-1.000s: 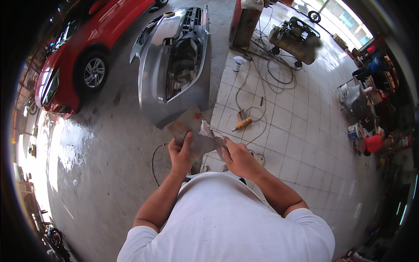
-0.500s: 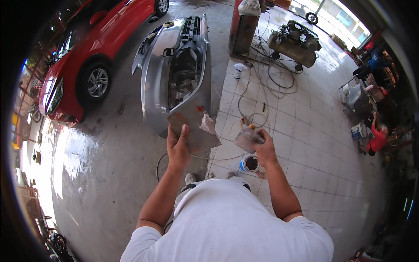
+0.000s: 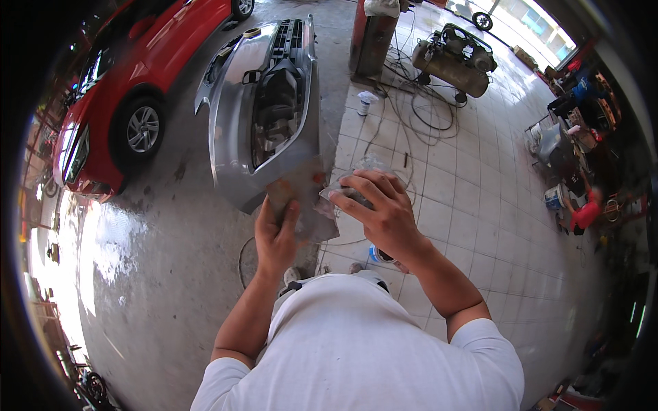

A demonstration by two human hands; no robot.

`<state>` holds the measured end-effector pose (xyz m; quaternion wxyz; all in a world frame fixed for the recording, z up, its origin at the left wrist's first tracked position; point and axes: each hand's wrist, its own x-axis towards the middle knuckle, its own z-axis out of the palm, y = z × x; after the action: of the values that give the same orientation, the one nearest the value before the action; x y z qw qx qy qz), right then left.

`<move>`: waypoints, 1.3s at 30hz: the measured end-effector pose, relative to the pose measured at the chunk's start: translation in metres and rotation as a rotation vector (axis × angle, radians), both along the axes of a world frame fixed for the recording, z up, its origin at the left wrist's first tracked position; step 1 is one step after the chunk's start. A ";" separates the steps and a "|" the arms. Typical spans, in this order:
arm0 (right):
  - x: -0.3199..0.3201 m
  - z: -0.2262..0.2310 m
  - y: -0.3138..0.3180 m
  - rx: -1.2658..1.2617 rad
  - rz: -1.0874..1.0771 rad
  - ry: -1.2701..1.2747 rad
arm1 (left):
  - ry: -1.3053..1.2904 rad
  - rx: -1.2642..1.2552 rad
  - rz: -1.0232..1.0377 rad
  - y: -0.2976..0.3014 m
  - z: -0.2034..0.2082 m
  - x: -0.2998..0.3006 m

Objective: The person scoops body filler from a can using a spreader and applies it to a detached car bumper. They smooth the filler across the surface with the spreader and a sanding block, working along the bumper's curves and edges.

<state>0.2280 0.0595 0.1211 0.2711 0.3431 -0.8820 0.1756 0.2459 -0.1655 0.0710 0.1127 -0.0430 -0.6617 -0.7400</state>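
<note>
My left hand (image 3: 276,240) grips the lower left edge of a flat grey mixing board (image 3: 291,192), thumb on top. Pale pinkish putty (image 3: 326,207) lies near the board's right side, with a small red dab (image 3: 319,177) above it. My right hand (image 3: 385,209) is closed on a thin greyish putty spreader (image 3: 332,192), its edge at the putty; fingers hide much of the spreader. Just beyond the board stands a silver-grey car bumper (image 3: 229,137). Below my right wrist, a blue-and-white can (image 3: 378,254) is partly covered.
A red car (image 3: 130,75) stands at the left. Ahead on the right are an air compressor (image 3: 452,65), looping hoses (image 3: 435,123) and a white-topped container (image 3: 365,103). A person in red (image 3: 585,212) crouches by a bucket (image 3: 554,196) at far right.
My right hand has moved left and turned over, bringing the spreader from beside the board to the putty. The board has shifted slightly left as the view moved.
</note>
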 end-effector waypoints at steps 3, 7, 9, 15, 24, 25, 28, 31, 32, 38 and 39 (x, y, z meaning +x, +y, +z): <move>-0.004 0.002 -0.007 0.008 0.008 -0.008 | 0.027 -0.103 0.044 0.000 0.008 0.005; -0.009 0.000 -0.014 -0.005 0.028 -0.018 | 0.043 -0.221 0.065 -0.001 0.013 0.009; -0.010 -0.004 -0.017 -0.013 0.028 -0.016 | 0.047 -0.234 0.077 0.001 0.016 0.009; -0.010 -0.006 -0.027 -0.028 0.093 -0.178 | 0.117 -0.310 0.169 0.000 0.013 0.006; 0.014 -0.030 -0.030 -0.071 0.203 -0.340 | 0.201 -0.374 0.377 -0.013 0.022 0.002; 0.013 -0.033 -0.028 -0.067 0.226 -0.350 | 0.220 -0.287 0.427 -0.014 0.027 -0.004; 0.011 -0.032 -0.028 -0.176 0.376 -0.222 | 0.172 -0.146 0.467 -0.024 0.026 -0.018; 0.009 -0.012 -0.040 -0.503 0.519 -0.268 | -0.068 0.360 0.291 -0.018 0.027 -0.019; 0.005 -0.011 -0.042 -0.519 0.558 -0.358 | -0.172 0.595 0.193 -0.014 0.029 -0.018; -0.046 -0.050 -0.011 -0.147 0.337 -0.287 | -0.333 0.531 0.075 -0.016 0.015 -0.004; -0.051 -0.051 -0.001 -0.064 0.293 -0.296 | -0.299 0.547 0.120 -0.018 0.015 -0.002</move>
<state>0.1770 0.0581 0.0701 0.1209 0.4294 -0.8469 0.2895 0.2436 -0.1833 0.0857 0.0650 0.1372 -0.4489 -0.8806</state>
